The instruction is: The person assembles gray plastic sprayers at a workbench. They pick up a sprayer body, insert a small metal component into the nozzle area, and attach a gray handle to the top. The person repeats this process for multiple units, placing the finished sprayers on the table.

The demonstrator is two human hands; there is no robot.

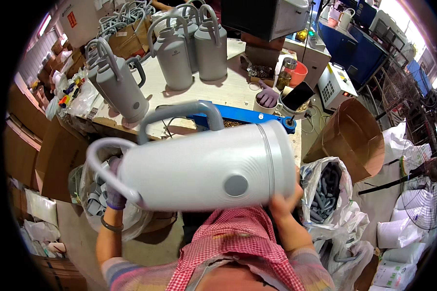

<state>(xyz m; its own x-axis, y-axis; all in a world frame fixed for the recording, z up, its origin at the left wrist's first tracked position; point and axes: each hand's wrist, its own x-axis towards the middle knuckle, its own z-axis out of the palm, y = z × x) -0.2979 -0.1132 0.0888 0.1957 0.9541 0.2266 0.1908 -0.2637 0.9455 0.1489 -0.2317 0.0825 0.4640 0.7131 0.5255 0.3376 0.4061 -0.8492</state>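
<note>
A large grey plastic can (194, 167) with two looped handles, much like a watering can, lies sideways in the air before me. My left hand (115, 191), in a purple glove, grips its narrow end by the curved handle; part of that hand is hidden behind the loop. At the wide base end, my bare right hand (284, 201) is closed round the rim, its farther fingers hidden by the can. A round dark grey disc (235, 185) marks the can's side facing me. Behind it, a blue fixture (247, 114) rests on the table.
Several similar grey cans (175, 58) stand on the white table (218, 92). A purple glove (267, 96) lies on a cup beside a red container (298, 72). Bags of grey parts (327, 189) flank me. An open carton (347, 138) and fans (422, 184) are at right.
</note>
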